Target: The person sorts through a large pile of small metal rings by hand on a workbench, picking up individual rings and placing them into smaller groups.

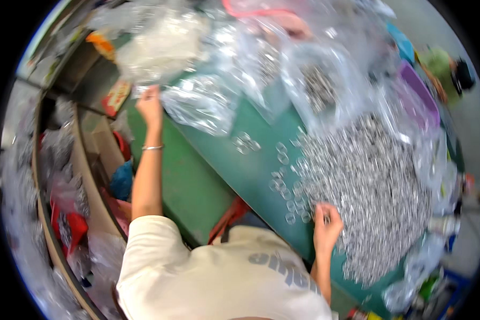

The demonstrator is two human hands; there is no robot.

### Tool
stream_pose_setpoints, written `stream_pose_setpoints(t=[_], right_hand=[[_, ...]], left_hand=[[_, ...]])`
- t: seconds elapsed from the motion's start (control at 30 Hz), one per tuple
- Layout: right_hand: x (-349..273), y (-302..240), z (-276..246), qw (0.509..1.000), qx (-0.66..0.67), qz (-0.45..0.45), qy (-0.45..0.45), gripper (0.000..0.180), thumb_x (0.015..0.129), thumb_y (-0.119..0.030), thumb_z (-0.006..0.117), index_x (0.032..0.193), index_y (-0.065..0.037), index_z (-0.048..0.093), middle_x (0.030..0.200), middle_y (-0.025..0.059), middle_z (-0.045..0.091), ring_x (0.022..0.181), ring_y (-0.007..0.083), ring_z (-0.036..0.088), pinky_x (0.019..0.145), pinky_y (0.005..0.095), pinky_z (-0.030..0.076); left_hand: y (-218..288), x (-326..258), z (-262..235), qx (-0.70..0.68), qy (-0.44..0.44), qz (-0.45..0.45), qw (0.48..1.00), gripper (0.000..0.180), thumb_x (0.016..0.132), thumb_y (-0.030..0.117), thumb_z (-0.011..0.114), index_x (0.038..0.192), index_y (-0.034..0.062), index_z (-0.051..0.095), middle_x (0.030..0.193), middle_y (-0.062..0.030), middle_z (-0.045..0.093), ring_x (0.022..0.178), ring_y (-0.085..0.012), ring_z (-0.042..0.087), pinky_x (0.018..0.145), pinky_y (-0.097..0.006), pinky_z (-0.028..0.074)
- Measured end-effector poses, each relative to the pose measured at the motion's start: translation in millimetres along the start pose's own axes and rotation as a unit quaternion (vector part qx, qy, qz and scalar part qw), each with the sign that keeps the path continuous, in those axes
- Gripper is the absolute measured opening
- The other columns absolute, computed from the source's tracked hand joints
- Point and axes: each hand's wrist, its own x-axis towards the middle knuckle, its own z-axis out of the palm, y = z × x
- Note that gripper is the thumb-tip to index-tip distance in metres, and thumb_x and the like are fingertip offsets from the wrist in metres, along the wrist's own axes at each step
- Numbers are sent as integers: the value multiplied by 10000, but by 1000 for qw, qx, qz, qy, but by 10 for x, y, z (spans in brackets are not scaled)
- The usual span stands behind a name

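My left hand (149, 102) is stretched out to the far left, its fingers drawn together at the edge of the clear plastic bags. What it pinches, if anything, is too blurred to make out. Beside it lies a crumpled clear plastic bag (202, 104). At the near edge of a big pile of small shiny metal pieces (378, 197), my right hand (327, 226) has its thumb and fingers closed together, and whatever is between them is hidden. Several loose metal rings (290, 206) lie just left of that hand, and a small cluster of rings (245, 143) sits farther off on the green tabletop (224, 154).
An open plastic bag (317, 88) holds more metal pieces at the back. A purple tray (418, 93) stands behind the pile. Cardboard boxes (82, 176) with bags in them line the left side. Another person (442, 74) is at the far right.
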Motion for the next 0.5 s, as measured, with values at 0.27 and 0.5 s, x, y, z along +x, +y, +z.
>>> stream_pose_setpoints(t=[0.27, 0.5], right_hand=[[18, -20, -13, 997, -60, -51, 21, 54, 847, -17, 629, 826, 29, 650, 658, 8, 607, 567, 55, 521, 519, 214, 417], [-79, -88, -233, 894, 358, 251, -94, 100, 879, -90, 626, 896, 8, 644, 579, 12, 533, 422, 59, 424, 369, 201, 261]], left_hand=[[1353, -1944, -445, -233, -248, -78, 937, 153, 905, 122, 593, 971, -8, 638, 721, 4, 562, 613, -43, 488, 525, -186, 387], [1863, -2797, -502, -298, -594, -295, 687, 135, 883, 49, 586, 986, 4, 661, 693, 26, 548, 594, -30, 464, 513, -187, 366]])
